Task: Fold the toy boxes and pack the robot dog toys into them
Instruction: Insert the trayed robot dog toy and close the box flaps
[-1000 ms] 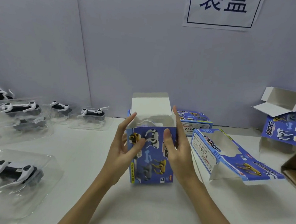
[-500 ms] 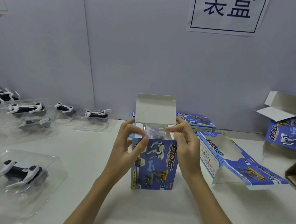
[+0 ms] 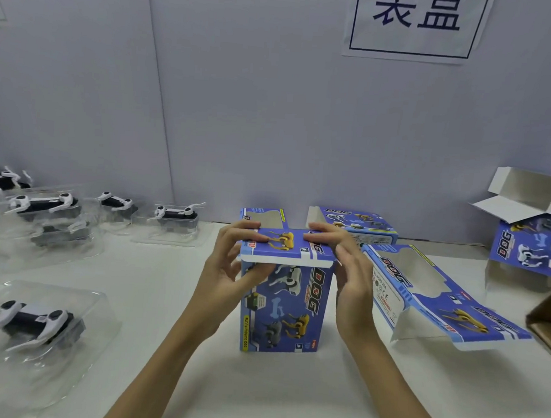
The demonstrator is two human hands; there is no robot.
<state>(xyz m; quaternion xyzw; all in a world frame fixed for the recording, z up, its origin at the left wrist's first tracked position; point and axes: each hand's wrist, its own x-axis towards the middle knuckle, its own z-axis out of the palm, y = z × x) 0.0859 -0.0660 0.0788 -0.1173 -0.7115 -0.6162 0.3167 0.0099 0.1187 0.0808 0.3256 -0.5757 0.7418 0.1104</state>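
A blue toy box (image 3: 285, 310) printed with robot dogs stands upright on the white table (image 3: 254, 396) in front of me. Its top lid (image 3: 286, 247) lies folded down over the opening, with the white tuck edge still showing along the front. My left hand (image 3: 227, 270) holds the box's left upper corner, fingers curled over the lid and thumb on the front face. My right hand (image 3: 344, 272) holds the right upper corner, fingers lying across the lid. What is inside the box is hidden.
Several robot dog toys in clear plastic trays lie at the left, the nearest robot dog toy (image 3: 31, 322) at front left. An unfolded box (image 3: 425, 291) lies right of my hands, flat boxes (image 3: 354, 224) behind, an open box (image 3: 533, 233) far right, a brown carton corner (image 3: 550, 319) at the right edge.
The lid stood upright before; both hands have brought it forward and down over the top opening. The box itself has stayed in place.
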